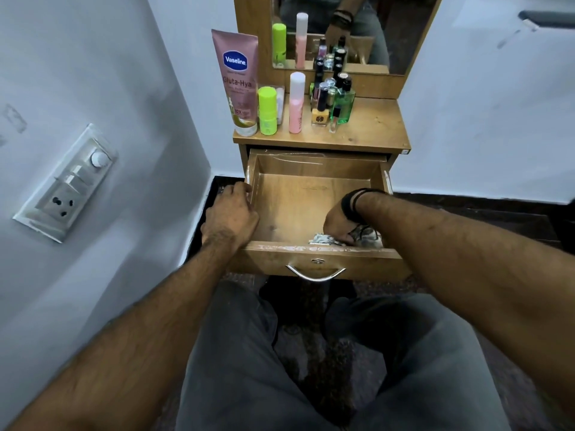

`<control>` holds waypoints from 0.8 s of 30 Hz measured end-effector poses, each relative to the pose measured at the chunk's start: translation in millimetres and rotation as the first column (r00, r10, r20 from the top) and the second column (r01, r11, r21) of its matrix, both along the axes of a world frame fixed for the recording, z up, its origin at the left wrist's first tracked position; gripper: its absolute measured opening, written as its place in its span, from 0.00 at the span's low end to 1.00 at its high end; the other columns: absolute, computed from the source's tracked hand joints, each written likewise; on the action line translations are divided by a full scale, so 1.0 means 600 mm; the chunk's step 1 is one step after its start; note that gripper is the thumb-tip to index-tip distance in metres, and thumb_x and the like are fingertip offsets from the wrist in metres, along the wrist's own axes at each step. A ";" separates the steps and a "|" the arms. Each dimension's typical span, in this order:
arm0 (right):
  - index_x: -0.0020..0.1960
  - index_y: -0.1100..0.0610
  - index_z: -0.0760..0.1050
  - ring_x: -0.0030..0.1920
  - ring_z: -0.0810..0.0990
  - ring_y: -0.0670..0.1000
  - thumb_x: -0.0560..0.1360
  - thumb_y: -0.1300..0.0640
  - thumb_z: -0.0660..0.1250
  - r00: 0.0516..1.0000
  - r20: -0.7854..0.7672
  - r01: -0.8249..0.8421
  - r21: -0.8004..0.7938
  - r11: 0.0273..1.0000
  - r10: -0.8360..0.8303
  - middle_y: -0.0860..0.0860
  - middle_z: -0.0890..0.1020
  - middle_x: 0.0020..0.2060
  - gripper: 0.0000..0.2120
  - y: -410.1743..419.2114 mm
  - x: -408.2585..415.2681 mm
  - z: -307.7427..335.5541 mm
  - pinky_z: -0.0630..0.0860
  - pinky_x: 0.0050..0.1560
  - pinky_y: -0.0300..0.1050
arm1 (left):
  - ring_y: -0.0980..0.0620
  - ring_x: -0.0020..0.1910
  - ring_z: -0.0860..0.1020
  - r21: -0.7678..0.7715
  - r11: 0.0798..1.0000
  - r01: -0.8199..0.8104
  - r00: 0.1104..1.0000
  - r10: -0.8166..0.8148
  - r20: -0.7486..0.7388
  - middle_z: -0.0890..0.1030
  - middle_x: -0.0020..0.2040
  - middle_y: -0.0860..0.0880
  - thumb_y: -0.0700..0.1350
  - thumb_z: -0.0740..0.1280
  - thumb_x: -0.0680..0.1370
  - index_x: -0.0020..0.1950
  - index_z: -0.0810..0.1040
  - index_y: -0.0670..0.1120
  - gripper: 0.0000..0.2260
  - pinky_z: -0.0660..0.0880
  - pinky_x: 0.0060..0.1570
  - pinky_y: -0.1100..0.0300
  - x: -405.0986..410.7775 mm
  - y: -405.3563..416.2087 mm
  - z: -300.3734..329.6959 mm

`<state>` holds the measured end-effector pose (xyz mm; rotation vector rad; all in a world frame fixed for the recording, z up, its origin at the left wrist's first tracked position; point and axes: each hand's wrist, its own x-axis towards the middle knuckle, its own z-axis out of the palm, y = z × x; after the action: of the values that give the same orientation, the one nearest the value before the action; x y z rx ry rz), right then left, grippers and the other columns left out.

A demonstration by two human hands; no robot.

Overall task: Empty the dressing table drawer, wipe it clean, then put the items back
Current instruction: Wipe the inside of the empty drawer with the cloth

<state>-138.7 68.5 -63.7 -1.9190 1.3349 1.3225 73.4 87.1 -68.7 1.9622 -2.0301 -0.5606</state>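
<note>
Below the dressing table (367, 132) top, the drawer (298, 197) stands pulled out. Left hand (228, 214) curls over the drawer's left wall, fingers together. Right hand (339, 227) presses a crumpled cloth (323, 239) into the drawer's front right corner, fingers bunched round it.

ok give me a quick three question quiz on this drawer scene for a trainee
1. True or false: the drawer is pulled open and the bottles stand on the tabletop.
2. What does the right hand grip? A) the pink Vaseline tube B) a crumpled cloth C) the drawer handle
3. Fill in: the left hand holds the drawer's ____ side wall.

Key: 1 true. 2 B, at the drawer's front right corner. 3 left.
</note>
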 end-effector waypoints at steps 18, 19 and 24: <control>0.62 0.63 0.79 0.37 0.75 0.48 0.77 0.66 0.66 0.782 0.409 0.521 -0.015 0.854 -0.470 0.50 0.77 0.38 0.14 0.016 -0.061 0.055 0.77 0.32 0.37 | 0.42 0.61 0.76 -0.036 0.999 0.000 0.999 -0.001 -0.040 0.77 0.65 0.44 0.44 0.61 0.79 0.69 0.70 0.47 0.18 0.75 0.61 0.41 0.003 -0.004 -0.008; 0.63 0.64 0.78 0.35 0.75 0.46 0.77 0.66 0.65 0.791 0.402 0.514 -0.028 0.857 -0.461 0.50 0.76 0.37 0.14 0.017 -0.065 0.056 0.76 0.33 0.36 | 0.42 0.60 0.76 -0.035 0.999 0.001 0.999 -0.002 -0.037 0.77 0.65 0.44 0.44 0.62 0.79 0.69 0.69 0.47 0.18 0.75 0.61 0.41 0.003 -0.004 -0.008; 0.55 0.54 0.82 0.39 0.78 0.47 0.72 0.70 0.62 0.642 0.599 0.565 0.051 0.823 -0.478 0.50 0.83 0.44 0.19 0.034 -0.008 0.035 0.77 0.36 0.41 | 0.41 0.61 0.76 -0.031 0.999 0.005 1.000 -0.005 -0.008 0.76 0.66 0.44 0.45 0.61 0.79 0.69 0.69 0.47 0.18 0.75 0.60 0.41 0.002 -0.005 -0.007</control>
<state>-143.8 88.9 -42.6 -1.6201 1.4942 0.2947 74.3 84.0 -72.7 1.9342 -2.0272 -0.5342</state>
